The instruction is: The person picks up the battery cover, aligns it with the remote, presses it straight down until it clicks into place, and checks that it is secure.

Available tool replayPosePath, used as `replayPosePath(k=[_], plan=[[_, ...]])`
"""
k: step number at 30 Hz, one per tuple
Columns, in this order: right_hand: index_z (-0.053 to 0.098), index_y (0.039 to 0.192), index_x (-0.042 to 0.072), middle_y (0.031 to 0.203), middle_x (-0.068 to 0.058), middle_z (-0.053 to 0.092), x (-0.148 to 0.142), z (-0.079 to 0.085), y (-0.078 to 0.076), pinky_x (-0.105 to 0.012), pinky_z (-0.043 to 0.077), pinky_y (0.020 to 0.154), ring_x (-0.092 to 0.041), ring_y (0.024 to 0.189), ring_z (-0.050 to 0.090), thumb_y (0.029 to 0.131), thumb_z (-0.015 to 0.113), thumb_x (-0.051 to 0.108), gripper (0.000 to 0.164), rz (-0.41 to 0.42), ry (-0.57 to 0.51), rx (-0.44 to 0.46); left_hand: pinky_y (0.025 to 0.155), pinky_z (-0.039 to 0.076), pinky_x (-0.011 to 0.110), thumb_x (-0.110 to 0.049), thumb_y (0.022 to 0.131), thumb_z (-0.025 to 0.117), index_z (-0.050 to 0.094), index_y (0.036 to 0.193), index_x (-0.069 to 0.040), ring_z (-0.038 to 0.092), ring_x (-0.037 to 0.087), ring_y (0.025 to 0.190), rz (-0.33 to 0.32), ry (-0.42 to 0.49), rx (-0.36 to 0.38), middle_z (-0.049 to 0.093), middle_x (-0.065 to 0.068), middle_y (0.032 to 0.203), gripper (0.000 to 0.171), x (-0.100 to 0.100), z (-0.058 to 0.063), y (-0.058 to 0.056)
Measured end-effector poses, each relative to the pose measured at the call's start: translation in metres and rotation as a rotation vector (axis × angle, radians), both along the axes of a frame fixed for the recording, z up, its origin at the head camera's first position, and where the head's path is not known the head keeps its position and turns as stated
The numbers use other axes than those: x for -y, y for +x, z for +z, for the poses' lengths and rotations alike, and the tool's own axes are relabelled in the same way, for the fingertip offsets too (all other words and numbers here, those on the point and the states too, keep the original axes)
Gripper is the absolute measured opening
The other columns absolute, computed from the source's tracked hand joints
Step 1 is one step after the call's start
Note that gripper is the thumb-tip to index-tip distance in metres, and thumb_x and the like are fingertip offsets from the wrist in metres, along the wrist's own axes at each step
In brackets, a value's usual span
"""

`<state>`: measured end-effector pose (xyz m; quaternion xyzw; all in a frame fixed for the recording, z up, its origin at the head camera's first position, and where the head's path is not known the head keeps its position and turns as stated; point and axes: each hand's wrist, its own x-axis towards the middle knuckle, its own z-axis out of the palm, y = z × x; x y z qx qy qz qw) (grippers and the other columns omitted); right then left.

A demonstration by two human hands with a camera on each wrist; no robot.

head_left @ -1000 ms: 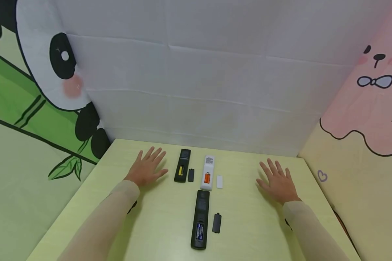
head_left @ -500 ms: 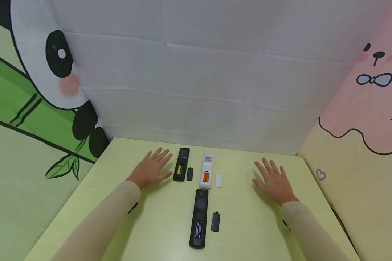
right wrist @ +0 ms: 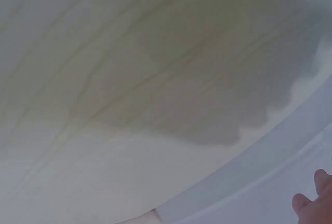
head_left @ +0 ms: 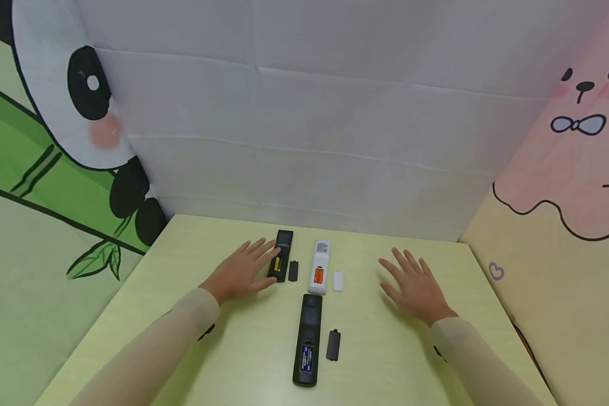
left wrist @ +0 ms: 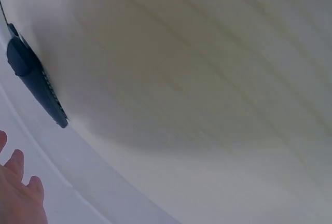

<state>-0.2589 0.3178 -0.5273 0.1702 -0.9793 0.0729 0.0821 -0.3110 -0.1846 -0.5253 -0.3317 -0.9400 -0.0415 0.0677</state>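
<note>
My left hand has its fingers spread, and its fingertips overlap the edge of a small black remote control in the head view. That remote lies back up with a yellow battery showing; its black battery cover is beside it. A white remote control with an orange battery compartment lies next to a white cover. Nearer me is a long black remote control with blue batteries and its cover. My right hand, fingers apart, holds nothing over the table's right side.
The pale wooden table ends at a white cloth wall behind. Printed hangings with a panda on the left and a pink animal on the right flank it.
My left hand has moved right until it overlaps the small black remote. My right hand has moved left, inward. The remotes and covers lie as before; the head view has shifted slightly.
</note>
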Motion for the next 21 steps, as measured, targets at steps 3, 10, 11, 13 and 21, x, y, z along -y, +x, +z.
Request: replayPosePath(k=[3,10,11,13,21], plan=[[0.055,0.178,0.028,0.194,-0.018,0.036,0.008,0.002,0.005,-0.078,0.025,0.146,-0.051,0.181,0.032,0.118,0.068,0.05,0.065,0.019,-0.014,0.0,0.149,0.03,0.066,-0.064,0.117,0.064,0.042,0.185,-0.019,0.037,0.04,0.182,-0.002,0.02,0.007,0.04,0.01,0.194,0.085,-0.004,0.002,0.008],[0.057,0.177,0.031,0.192,-0.016,0.042,0.027,0.008,0.019,-0.076,0.029,0.145,-0.049,0.18,0.035,0.116,0.072,0.05,0.065,0.076,-0.07,-0.024,0.148,0.032,0.064,-0.061,0.115,0.068,0.043,0.185,-0.021,0.039,0.039,0.181,-0.003,0.084,0.043,0.041,0.009,0.194,0.083,-0.016,0.01,0.026],[0.057,0.177,0.031,0.192,-0.015,0.042,0.03,0.008,0.021,-0.075,0.029,0.145,-0.048,0.18,0.036,0.116,0.072,0.05,0.065,0.082,-0.076,-0.024,0.148,0.033,0.064,-0.06,0.115,0.069,0.044,0.184,-0.021,0.04,0.039,0.181,-0.005,0.094,0.047,0.042,0.01,0.193,0.083,-0.017,0.011,0.028],[0.057,0.176,0.032,0.192,-0.014,0.042,0.034,0.008,0.025,-0.075,0.029,0.146,-0.047,0.181,0.036,0.116,0.071,0.051,0.065,0.088,-0.084,-0.021,0.148,0.034,0.063,-0.061,0.115,0.068,0.045,0.184,-0.023,0.043,0.039,0.179,-0.007,0.106,0.051,0.043,0.01,0.192,0.082,-0.02,0.012,0.032],[0.062,0.172,0.031,0.19,-0.011,0.046,0.05,0.013,0.041,-0.078,0.018,0.146,-0.047,0.182,0.033,0.115,0.072,0.051,0.062,0.094,-0.145,-0.022,0.144,0.04,0.065,-0.066,0.116,0.063,0.049,0.182,-0.026,0.046,0.039,0.177,0.021,0.181,0.094,0.045,0.007,0.191,0.078,-0.028,0.02,0.054]])
